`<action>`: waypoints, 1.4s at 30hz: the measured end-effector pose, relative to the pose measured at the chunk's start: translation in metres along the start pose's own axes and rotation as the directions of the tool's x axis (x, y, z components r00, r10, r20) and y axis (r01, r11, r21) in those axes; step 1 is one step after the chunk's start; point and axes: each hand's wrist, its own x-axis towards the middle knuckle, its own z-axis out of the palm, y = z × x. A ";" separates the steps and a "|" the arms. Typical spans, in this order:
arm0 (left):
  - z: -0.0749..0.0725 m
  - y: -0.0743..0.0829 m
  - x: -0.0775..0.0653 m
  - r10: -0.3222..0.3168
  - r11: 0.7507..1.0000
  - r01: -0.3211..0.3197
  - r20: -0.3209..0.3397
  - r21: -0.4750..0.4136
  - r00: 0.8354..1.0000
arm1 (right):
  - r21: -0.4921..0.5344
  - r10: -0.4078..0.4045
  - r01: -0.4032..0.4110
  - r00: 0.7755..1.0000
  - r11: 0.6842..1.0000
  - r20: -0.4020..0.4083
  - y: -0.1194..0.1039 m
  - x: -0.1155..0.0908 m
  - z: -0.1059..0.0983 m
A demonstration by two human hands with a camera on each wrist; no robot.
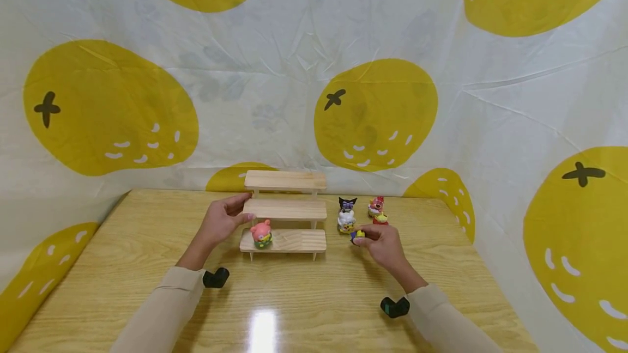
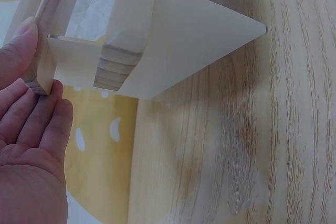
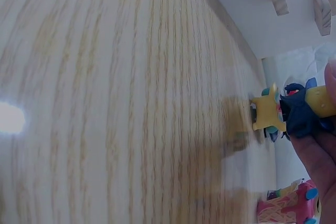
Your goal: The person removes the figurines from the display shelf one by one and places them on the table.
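A three-step wooden display stand (image 1: pixel 285 210) stands on the table. My left hand (image 1: pixel 221 221) holds the left end of its middle step, thumb on one face and fingers behind in the left wrist view. On the lowest step sits a pink figurine (image 1: pixel 261 233) with a green base. Right of the stand, my right hand (image 1: pixel 384 244) pinches a small dark-blue and yellow figurine (image 3: pixel 302 109) just above the table. Close by stand a white figurine (image 1: pixel 346 222) and a black-eared figurine (image 1: pixel 348 204). A red-and-white figurine (image 1: pixel 376 206) and a red-and-green one (image 1: pixel 380 219) are beyond my right fingers.
The wood-grain table (image 1: pixel 304 293) reaches back to a white curtain (image 1: pixel 275 108) printed with big yellow fruit. The curtain also hangs along both sides. A bright light reflection lies on the front of the table.
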 end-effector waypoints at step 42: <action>-0.001 -0.002 0.000 0.007 1.000 -0.007 0.001 0.016 1.000 | -0.041 0.002 -0.003 1.000 0.999 -0.016 0.021 -0.002 -0.020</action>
